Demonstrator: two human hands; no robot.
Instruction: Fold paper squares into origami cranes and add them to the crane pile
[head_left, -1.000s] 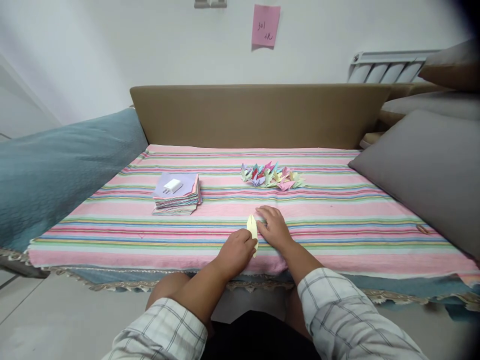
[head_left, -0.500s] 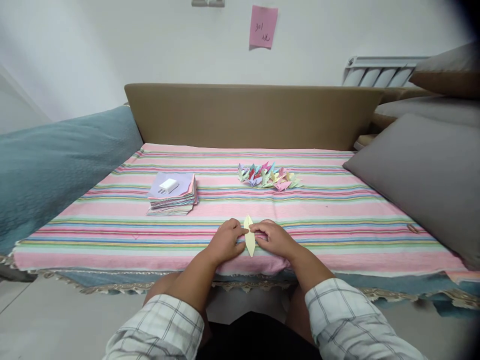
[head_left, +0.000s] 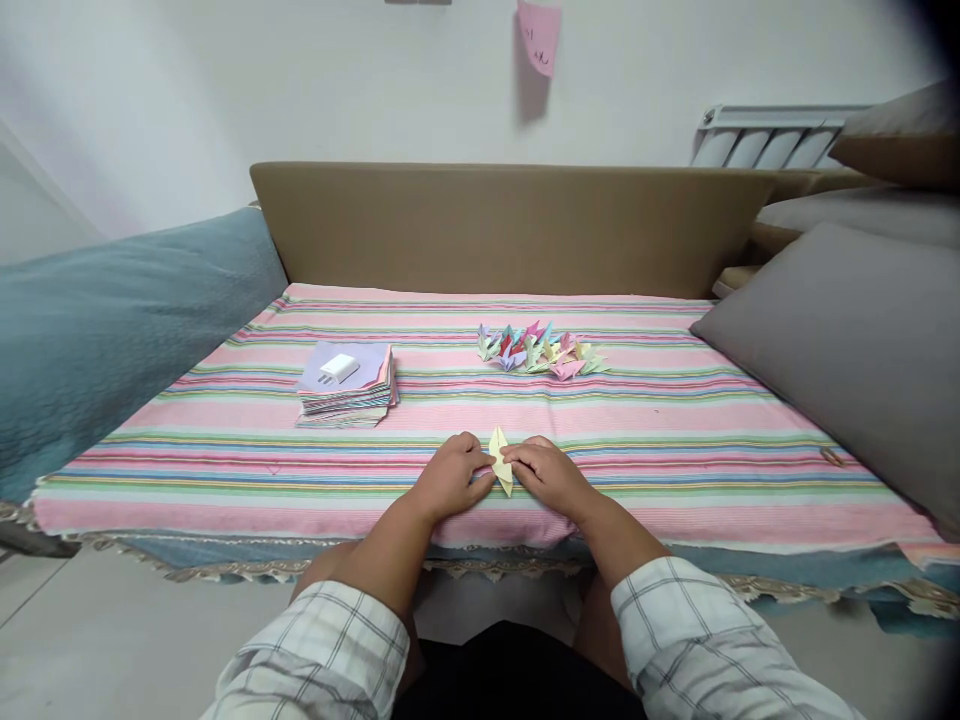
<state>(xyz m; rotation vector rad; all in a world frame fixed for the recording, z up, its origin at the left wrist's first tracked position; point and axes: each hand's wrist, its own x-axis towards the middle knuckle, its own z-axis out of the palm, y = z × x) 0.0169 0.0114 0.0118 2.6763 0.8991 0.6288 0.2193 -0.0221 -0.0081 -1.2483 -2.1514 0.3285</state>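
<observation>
A pale yellow piece of folded paper (head_left: 500,477), narrow and pointed at its top end, lies on the striped cloth near the front edge. From the left, my left hand (head_left: 457,473) grips it with thumb and fingertips. My right hand (head_left: 545,470) pinches its right side, fingers bent over the middle. The lower end of the paper looks partly folded, and my fingertips cover part of its centre. Beyond my hands sits a cluster of several folded paper cranes (head_left: 536,350) in mixed colours.
To the left, a stack of coloured paper sheets (head_left: 345,405) carries a white charger plug (head_left: 339,368). A grey cushion (head_left: 832,350) lies at the right, with a small brown item (head_left: 831,457) beside it. The striped cloth (head_left: 225,420) covers the seat before a brown backrest (head_left: 495,230).
The lower end of the yellow paper has been folded and looks shorter and skewed. Both hands stay at the paper, with only slight finger movement. The pink note on the wall has swung up.
</observation>
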